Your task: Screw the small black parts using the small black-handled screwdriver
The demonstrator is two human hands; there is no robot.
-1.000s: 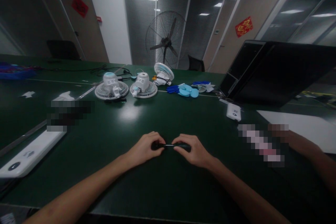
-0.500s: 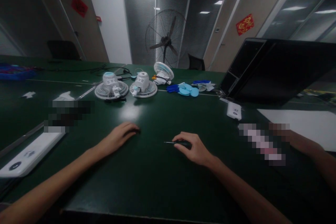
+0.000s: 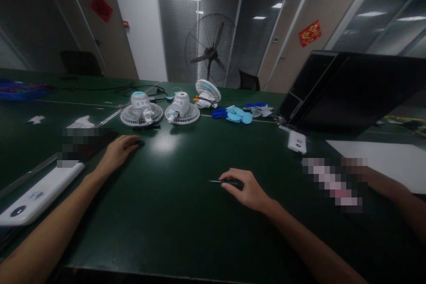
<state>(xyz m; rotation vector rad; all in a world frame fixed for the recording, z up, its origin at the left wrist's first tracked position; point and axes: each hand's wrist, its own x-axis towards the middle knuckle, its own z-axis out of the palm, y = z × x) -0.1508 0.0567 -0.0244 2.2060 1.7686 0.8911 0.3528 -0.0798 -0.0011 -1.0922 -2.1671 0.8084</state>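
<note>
With twelve o'clock straight ahead of the wearer, the right hand point(image 3: 249, 189) was just past twelve, low over the green desk point(image 3: 179, 226). It pinched the dark handle of a screwdriver point(image 3: 234, 183) between thumb and fingers, the thin shaft pointing to nine. At eleven, the left hand point(image 3: 116, 153) was curled, a small dark piece point(image 3: 140, 143) at its fingertips, its exact shape unclear. Beyond it, between eleven and twelve, two small fans point(image 3: 140, 107) point(image 3: 181, 107) lay grille-down. Light-blue blades point(image 3: 238, 114) lay near twelve, a small white case point(image 3: 297, 142) at one, a long white case point(image 3: 41, 193) at ten, and another person's arm point(image 3: 388, 184) at two.
</note>
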